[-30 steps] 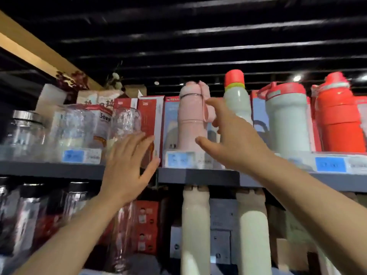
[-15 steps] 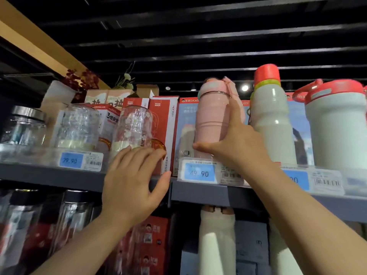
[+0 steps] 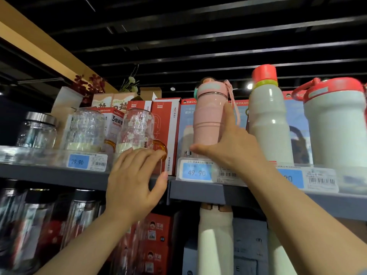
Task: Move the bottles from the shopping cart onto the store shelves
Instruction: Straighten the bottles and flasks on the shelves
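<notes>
Right hand (image 3: 234,147) grips the pink bottle (image 3: 210,118) on the shelf (image 3: 198,190); left hand (image 3: 133,181) hovers near.

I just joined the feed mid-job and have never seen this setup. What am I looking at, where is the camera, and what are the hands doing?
There is no machine here: a person works bare-handed, and the single picture comes from a camera on their head, looking up at a store shelf. The right hand grips the lower part of a pink bottle standing on that shelf, above a 49.90 price tag. The left hand is open, fingers at the base of a flowered glass cup. Further right stand a white bottle with a red cap and a wider white flask. Red boxes stand behind.
</notes>
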{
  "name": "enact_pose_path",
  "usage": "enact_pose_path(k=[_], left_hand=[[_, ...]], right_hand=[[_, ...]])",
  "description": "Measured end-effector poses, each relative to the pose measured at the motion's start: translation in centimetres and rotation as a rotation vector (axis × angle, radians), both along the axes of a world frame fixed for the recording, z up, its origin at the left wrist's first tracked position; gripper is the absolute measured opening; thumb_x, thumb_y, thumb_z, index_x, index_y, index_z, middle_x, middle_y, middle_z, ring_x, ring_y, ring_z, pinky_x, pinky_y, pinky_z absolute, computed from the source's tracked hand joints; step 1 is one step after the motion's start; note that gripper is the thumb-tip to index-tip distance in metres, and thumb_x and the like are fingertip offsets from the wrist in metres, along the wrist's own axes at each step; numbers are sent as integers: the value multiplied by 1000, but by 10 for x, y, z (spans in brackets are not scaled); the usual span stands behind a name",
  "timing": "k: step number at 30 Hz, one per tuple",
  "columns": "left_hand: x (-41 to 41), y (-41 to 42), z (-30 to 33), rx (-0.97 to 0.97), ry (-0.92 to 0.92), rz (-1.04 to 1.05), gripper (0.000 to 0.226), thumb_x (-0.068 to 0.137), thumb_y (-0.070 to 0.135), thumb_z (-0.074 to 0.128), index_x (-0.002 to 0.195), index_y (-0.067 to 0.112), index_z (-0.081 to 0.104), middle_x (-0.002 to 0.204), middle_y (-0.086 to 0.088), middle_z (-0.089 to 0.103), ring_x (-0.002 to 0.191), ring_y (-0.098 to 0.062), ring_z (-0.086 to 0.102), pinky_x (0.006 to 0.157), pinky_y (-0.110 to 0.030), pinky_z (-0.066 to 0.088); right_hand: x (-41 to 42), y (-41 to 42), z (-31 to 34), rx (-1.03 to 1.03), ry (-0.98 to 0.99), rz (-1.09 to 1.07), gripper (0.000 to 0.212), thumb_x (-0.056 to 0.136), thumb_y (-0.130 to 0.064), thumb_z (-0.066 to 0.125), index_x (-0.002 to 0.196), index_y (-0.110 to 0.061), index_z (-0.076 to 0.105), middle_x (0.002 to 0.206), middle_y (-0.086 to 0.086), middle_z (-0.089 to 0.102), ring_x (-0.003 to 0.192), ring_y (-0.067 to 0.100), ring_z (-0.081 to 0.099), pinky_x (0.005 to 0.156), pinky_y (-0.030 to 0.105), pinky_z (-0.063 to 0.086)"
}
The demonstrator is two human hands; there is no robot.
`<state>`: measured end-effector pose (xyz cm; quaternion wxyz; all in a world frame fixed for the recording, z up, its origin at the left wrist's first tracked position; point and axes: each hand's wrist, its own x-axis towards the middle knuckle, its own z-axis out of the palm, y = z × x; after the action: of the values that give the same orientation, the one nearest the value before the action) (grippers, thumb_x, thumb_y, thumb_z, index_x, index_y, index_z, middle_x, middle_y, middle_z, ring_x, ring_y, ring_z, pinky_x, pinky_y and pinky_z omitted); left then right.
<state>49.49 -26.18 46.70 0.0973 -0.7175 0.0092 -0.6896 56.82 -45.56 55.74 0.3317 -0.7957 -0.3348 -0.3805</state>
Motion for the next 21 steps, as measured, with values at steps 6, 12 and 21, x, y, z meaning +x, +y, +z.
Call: enact_pose_path(k=[6,12,21], left_hand=[[1,1,0,13,-11,1,48,91,37,39,116,8,67,107,-6,68,104,-20,52,97,-38,34],[0,1,0,-1,8,11,47,91,37,38,117,10,66,107,-5,67,103,-22,56,98,-39,35],[0,1,-1,-8,19,26,47,91,36,38,118,9,65,107,-5,67,102,-25,59,99,-39,34]], right_hand=[[2,-1,4,40,61,83,124,66,-51,79,149,-34,-12,126,11,53,104,28,56,79,34,44],[2,-6,7,71,175,189,109,70,-46,75,147,-40,-2,116,2,59,95,23,62,84,38,52],[-1,-7,6,72,121,158,116,70,-42,79,148,-37,-6,112,1,55,90,22,56,75,30,41]])
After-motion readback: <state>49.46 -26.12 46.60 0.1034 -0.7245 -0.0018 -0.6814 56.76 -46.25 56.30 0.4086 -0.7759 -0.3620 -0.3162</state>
